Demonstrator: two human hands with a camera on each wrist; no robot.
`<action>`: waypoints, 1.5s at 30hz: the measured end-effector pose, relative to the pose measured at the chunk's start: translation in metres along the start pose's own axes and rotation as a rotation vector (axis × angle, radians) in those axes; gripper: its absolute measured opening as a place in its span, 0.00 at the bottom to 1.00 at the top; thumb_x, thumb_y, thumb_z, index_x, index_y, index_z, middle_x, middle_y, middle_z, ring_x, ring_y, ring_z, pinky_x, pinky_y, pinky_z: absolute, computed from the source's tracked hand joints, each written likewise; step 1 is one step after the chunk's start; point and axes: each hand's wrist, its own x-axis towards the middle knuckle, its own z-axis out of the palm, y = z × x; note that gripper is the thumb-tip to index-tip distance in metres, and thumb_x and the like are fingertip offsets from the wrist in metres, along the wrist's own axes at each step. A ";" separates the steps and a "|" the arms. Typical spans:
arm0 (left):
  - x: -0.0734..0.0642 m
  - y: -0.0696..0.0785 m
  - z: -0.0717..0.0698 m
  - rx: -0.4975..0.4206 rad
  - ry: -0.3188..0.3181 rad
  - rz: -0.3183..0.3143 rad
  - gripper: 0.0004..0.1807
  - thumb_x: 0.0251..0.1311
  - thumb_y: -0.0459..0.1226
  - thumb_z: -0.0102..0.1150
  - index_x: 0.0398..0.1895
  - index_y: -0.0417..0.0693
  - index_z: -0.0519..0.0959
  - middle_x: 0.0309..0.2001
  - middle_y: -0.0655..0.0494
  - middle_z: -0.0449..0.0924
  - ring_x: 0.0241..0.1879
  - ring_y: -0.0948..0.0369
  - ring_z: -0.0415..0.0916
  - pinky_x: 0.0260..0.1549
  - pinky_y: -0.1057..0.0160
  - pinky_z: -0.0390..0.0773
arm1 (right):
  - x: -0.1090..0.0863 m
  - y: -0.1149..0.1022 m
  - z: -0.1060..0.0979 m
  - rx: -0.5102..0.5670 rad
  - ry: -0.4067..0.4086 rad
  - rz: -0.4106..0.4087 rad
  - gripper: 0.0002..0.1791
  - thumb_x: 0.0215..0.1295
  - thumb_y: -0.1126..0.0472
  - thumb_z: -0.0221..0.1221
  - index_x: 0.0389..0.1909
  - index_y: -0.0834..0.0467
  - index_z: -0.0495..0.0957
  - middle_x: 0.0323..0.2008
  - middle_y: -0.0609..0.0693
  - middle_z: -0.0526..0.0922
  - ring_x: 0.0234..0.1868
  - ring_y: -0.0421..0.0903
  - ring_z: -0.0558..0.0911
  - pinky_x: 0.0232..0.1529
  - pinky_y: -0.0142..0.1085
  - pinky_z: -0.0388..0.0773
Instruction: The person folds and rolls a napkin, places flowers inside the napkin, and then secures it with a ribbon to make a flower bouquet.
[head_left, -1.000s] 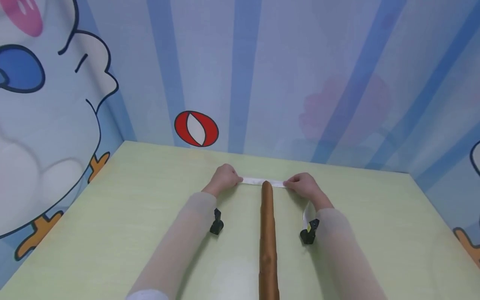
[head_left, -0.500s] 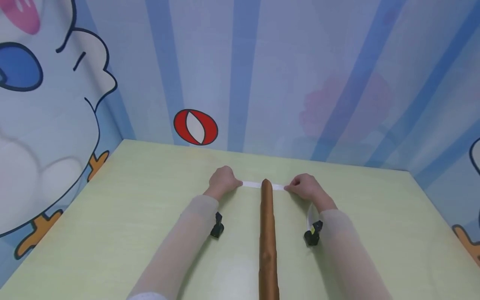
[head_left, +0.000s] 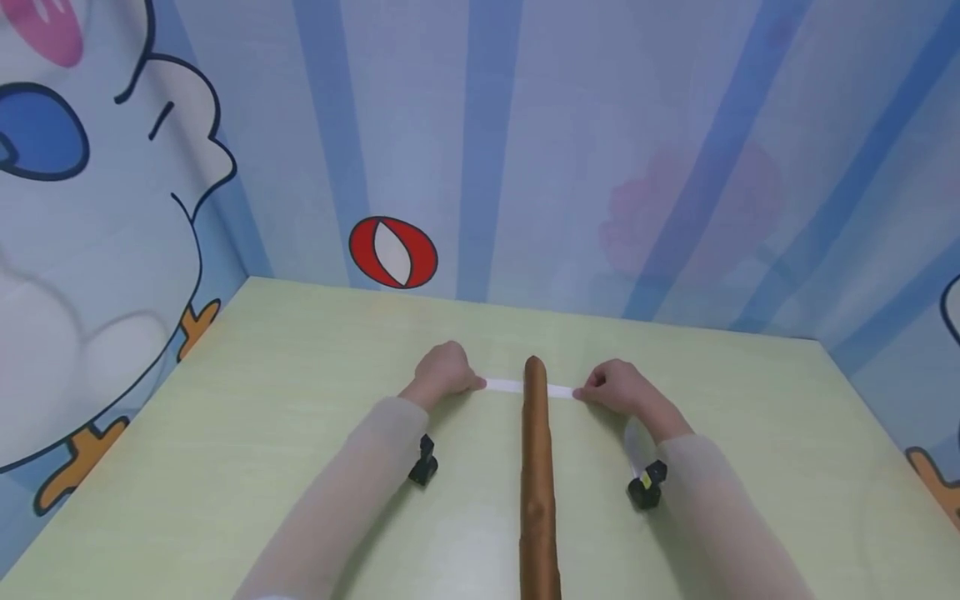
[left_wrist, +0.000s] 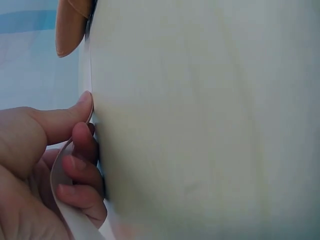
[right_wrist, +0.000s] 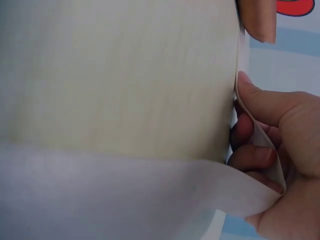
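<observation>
A long brown rod (head_left: 536,475) with a rounded, finger-like tip lies lengthwise before me. A flat white ribbon (head_left: 504,385) is stretched crosswise and passes beneath it, a little short of the tip. My left hand (head_left: 446,369) pinches the ribbon on the left between thumb and forefinger. In the left wrist view, its loose tail (left_wrist: 65,172) bends down past the curled fingers. On the right, my right hand (head_left: 618,387) pinches the ribbon the same way. A wide tail (right_wrist: 200,182) of it runs through that palm and across the right wrist view.
The pale yellow-green table (head_left: 300,367) ends at a blue striped wall covering (head_left: 555,167) printed with cartoon figures. Small black wrist devices (head_left: 423,462) sit by the sleeves, the other black device (head_left: 647,487) near the right forearm.
Both hands have drawn nearer to me, bringing the stretched ribbon from the rod's tip to farther down its length. The right hand has also shifted slightly right. The rod stays in place.
</observation>
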 end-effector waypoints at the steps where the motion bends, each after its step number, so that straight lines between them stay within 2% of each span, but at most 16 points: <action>1: -0.002 0.000 0.000 0.004 -0.004 0.003 0.23 0.53 0.46 0.69 0.13 0.47 0.67 0.17 0.56 0.64 0.22 0.59 0.65 0.22 0.64 0.64 | -0.002 0.000 0.000 -0.001 -0.001 -0.002 0.13 0.63 0.55 0.61 0.27 0.61 0.79 0.24 0.49 0.75 0.25 0.43 0.69 0.28 0.34 0.66; 9: -0.016 -0.002 0.002 0.028 -0.018 0.041 0.24 0.52 0.46 0.70 0.12 0.48 0.66 0.16 0.57 0.63 0.21 0.60 0.63 0.21 0.64 0.63 | -0.016 -0.004 0.004 0.007 -0.036 -0.004 0.13 0.63 0.56 0.62 0.25 0.61 0.78 0.22 0.47 0.73 0.23 0.42 0.68 0.27 0.34 0.65; 13: -0.026 -0.005 0.004 0.024 -0.046 0.059 0.23 0.52 0.45 0.70 0.13 0.48 0.67 0.16 0.57 0.62 0.20 0.60 0.62 0.22 0.64 0.62 | -0.025 -0.004 0.007 0.002 -0.054 -0.020 0.13 0.62 0.56 0.62 0.24 0.60 0.77 0.21 0.47 0.72 0.23 0.41 0.68 0.27 0.34 0.65; 23: -0.055 -0.011 0.009 0.011 -0.106 0.131 0.25 0.53 0.43 0.70 0.08 0.48 0.66 0.10 0.59 0.61 0.15 0.63 0.58 0.19 0.66 0.59 | -0.053 -0.006 0.015 -0.003 -0.077 -0.069 0.12 0.61 0.57 0.63 0.22 0.60 0.77 0.20 0.45 0.71 0.23 0.41 0.67 0.28 0.34 0.65; 34: -0.087 -0.013 0.013 0.011 -0.132 0.193 0.27 0.52 0.41 0.70 0.05 0.50 0.63 0.08 0.61 0.60 0.13 0.65 0.55 0.16 0.69 0.56 | -0.082 -0.010 0.020 0.008 -0.135 -0.079 0.13 0.59 0.58 0.65 0.20 0.58 0.75 0.18 0.44 0.70 0.23 0.40 0.68 0.28 0.34 0.66; 40: -0.095 -0.016 0.017 0.008 -0.137 0.204 0.28 0.51 0.41 0.71 0.05 0.49 0.63 0.08 0.62 0.57 0.13 0.66 0.53 0.16 0.69 0.54 | -0.095 -0.013 0.023 0.025 -0.152 -0.067 0.13 0.58 0.59 0.66 0.20 0.57 0.74 0.18 0.44 0.70 0.23 0.40 0.68 0.27 0.33 0.66; 45: -0.097 -0.018 0.020 -0.009 -0.149 0.218 0.28 0.51 0.40 0.71 0.04 0.50 0.62 0.08 0.62 0.57 0.13 0.66 0.53 0.16 0.69 0.54 | -0.098 -0.011 0.024 0.017 -0.154 -0.055 0.13 0.58 0.59 0.66 0.19 0.57 0.74 0.18 0.44 0.70 0.23 0.40 0.67 0.27 0.33 0.66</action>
